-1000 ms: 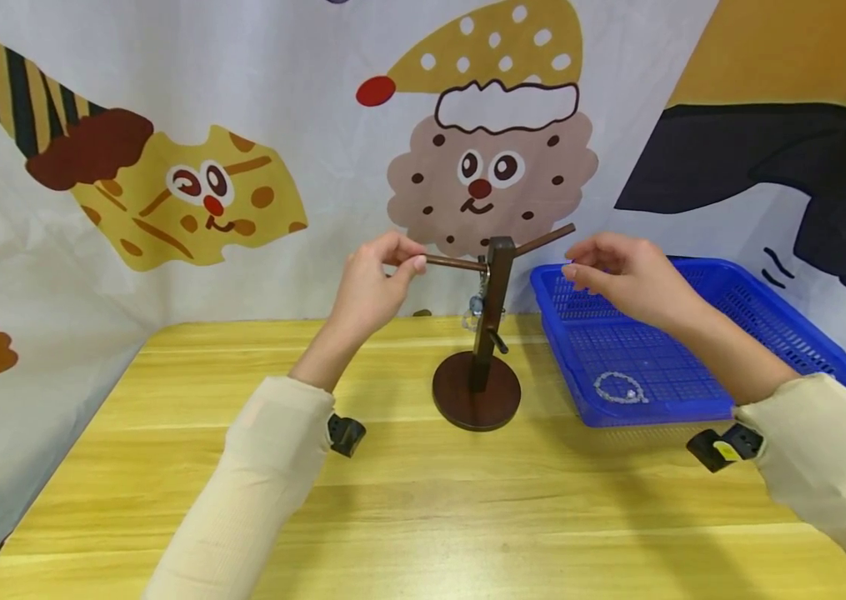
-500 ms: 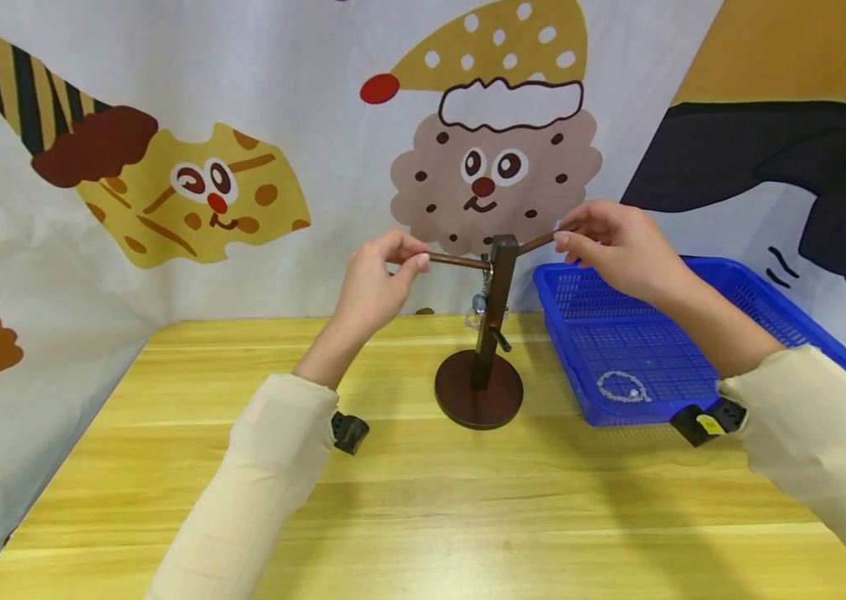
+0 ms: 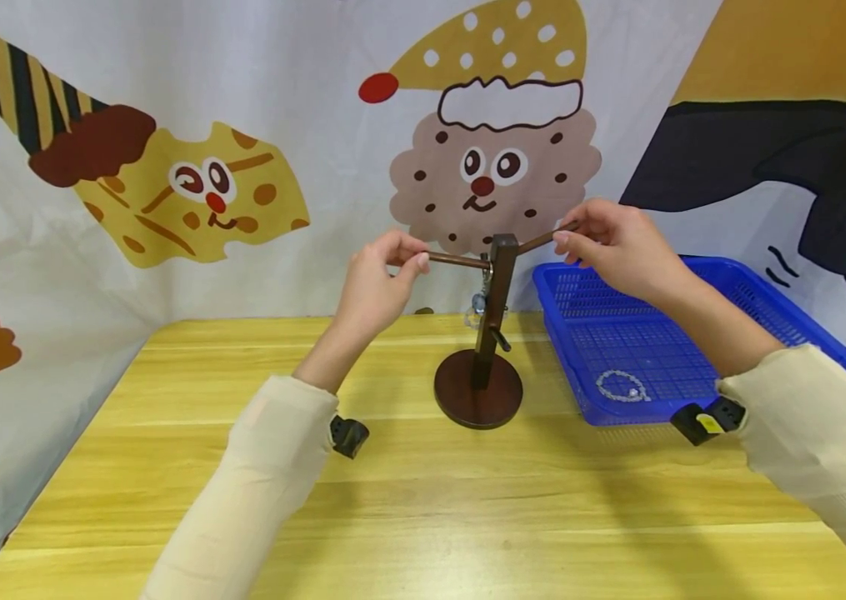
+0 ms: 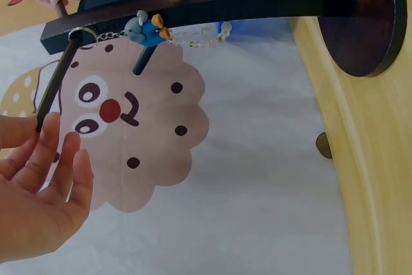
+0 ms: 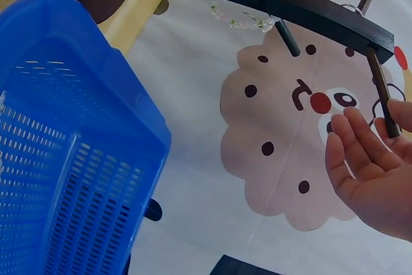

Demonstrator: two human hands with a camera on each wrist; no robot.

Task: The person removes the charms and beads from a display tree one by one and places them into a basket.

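A dark wooden display stand [image 3: 496,312] rises from a round base on the table. My left hand [image 3: 381,279] pinches the end of its upper left peg [image 3: 456,260] between thumb and fingertips. On the other side my right hand [image 3: 621,250] pinches the end of the upper right peg [image 3: 538,242]. A keychain [image 4: 145,29] with a small blue and grey animal figure hangs by its ring from the left peg, close to the post. Behind it a clear beaded bracelet [image 4: 196,37] shows, partly hidden by the figure and the post.
A blue plastic basket [image 3: 583,400] stands at the right of the stand, with another beaded bracelet [image 3: 621,387] inside it near the front left corner. Shorter pegs [image 3: 501,338] stick out lower on the post. A patterned curtain [image 3: 347,200] hangs behind the wooden table [image 3: 423,500].
My right hand has moved left and slightly up from beside the upper right peg and now pinches its end. The left hand has kept its pinch on the left peg.
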